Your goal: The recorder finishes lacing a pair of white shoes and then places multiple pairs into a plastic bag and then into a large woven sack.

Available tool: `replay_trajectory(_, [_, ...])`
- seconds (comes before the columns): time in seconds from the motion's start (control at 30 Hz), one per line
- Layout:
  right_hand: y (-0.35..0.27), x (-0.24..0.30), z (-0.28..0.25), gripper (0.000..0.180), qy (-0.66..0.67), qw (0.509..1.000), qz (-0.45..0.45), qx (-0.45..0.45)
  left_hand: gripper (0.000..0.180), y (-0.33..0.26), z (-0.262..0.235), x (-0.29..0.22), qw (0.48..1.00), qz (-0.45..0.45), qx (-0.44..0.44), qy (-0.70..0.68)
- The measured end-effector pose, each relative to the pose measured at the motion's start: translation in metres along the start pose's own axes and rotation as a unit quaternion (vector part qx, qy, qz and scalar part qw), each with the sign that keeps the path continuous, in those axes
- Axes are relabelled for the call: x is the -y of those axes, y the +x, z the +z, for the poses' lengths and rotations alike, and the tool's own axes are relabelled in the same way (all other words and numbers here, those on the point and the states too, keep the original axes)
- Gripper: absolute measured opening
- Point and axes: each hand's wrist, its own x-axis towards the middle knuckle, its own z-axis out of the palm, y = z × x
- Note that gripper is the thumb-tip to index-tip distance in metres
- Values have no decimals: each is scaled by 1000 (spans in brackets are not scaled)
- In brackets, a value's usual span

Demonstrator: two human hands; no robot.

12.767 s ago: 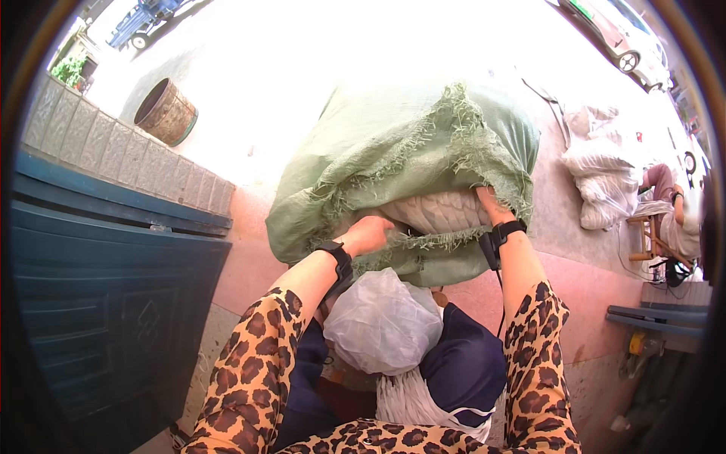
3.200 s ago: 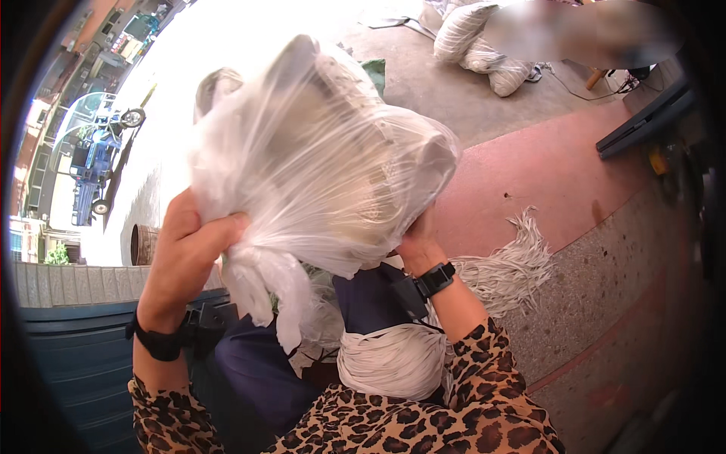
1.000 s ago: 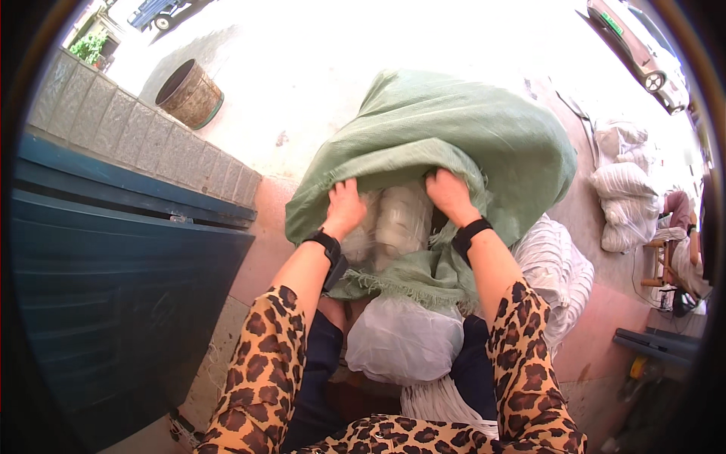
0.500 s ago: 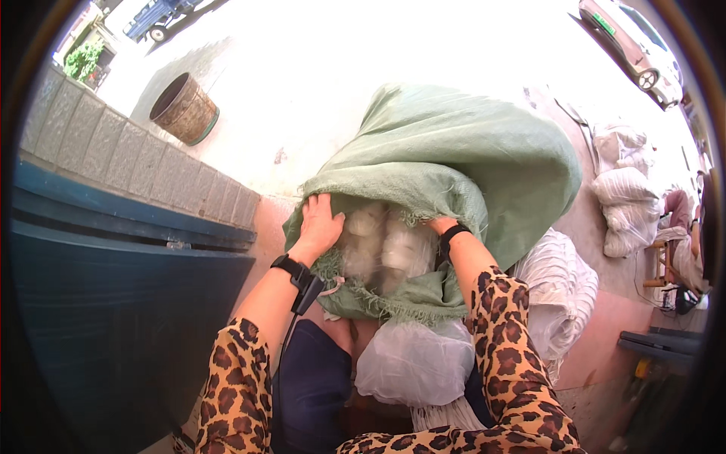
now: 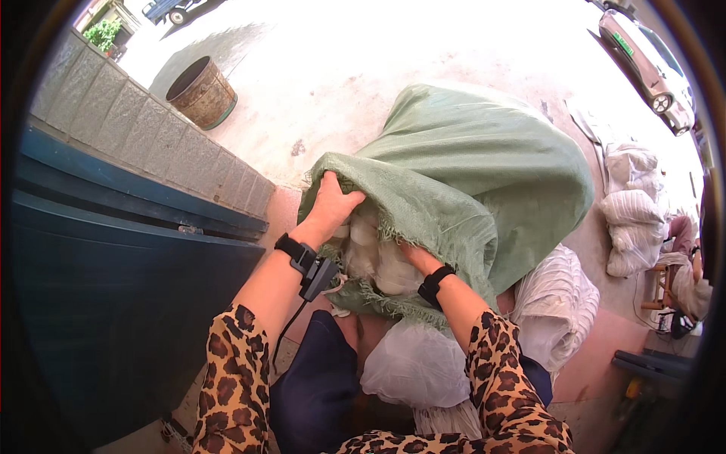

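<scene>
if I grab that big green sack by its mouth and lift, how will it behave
The green sack would probably sag: its woven cloth folds around the left hand. It bulges full, so likely awkward, maybe heavy. The frayed rim may slip or tear.

We see harsh daylight from above blowing out the pale ground point(image 5: 393, 68) to near white, while the blue panel point(image 5: 113, 303) sits in deep shadow; fisheye bending curves the block wall point(image 5: 144, 144), and a dark rim vignettes the corners

I cannot see my right hand point(image 5: 412, 256): it is hidden inside the green woven sack point(image 5: 469, 181). On the far right, a car point(image 5: 646, 49) is cut by the edge.
</scene>
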Motion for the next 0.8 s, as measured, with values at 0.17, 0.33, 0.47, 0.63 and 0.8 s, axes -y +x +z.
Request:
replay_trajectory(0.17, [-31, 53, 32, 33, 37, 998, -9, 45, 64, 0, -32, 2, 1000, -8, -6, -28])
replay_trajectory(0.33, [-36, 38, 54, 23, -93, 967, -169, -168, 46, -7, -38, 1, 998, 30, 41, 23])
replay_trajectory(0.47, [-42, 35, 57, 20, -97, 968, -170, -159, 53, -25, -7, 30, 952, -80, 165, 245])
replay_trajectory(0.63, [-65, 53, 74, 14, -132, 959, -199, -154, 45, -17, 13, 56, 951, -3, 120, 286])
replay_trajectory(0.8, [-82, 41, 63, 16, -151, 960, -197, -134, 42, -42, 18, 50, 937, 62, 119, 323])
